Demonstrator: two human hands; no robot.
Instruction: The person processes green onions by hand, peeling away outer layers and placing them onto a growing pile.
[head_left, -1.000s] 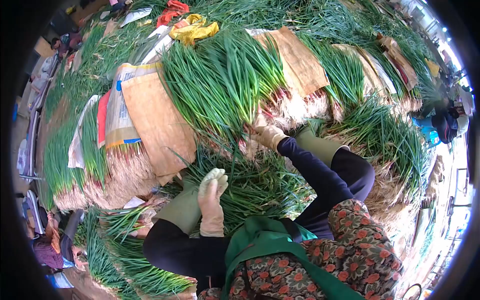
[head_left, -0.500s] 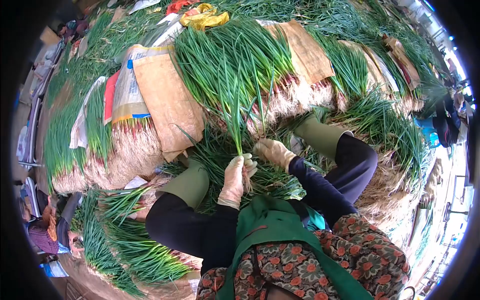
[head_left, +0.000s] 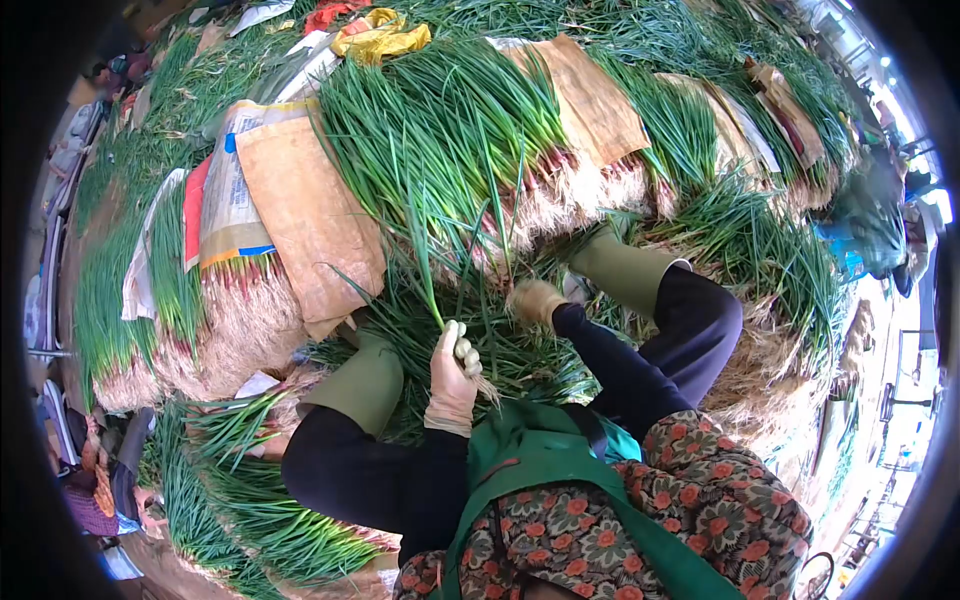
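My left hand (head_left: 456, 368), in a pale glove, is closed round a few spring onions (head_left: 428, 285). Their green leaves rise away from me, and pale roots hang out below the fist. My right hand (head_left: 537, 302), gloved too, is at the root end of a thin spring onion stalk (head_left: 507, 262) and appears to pinch it; its fingertips are partly blurred. Just beyond both hands stands a large pile of spring onions (head_left: 450, 130), with reddish stem bases and pale roots facing me.
Brown sheets (head_left: 300, 215) lie over the piles on either side. Loose green leaves (head_left: 500, 340) cover the ground between my knees. More spring onions (head_left: 290, 510) lie at lower left. A yellow bag (head_left: 380, 38) rests at the back. Another person (head_left: 885, 215) is at far right.
My left fist has turned and shifted slightly left, its spring onions now leaning left. My right hand stays near the same stalk. The whole view has shifted a little.
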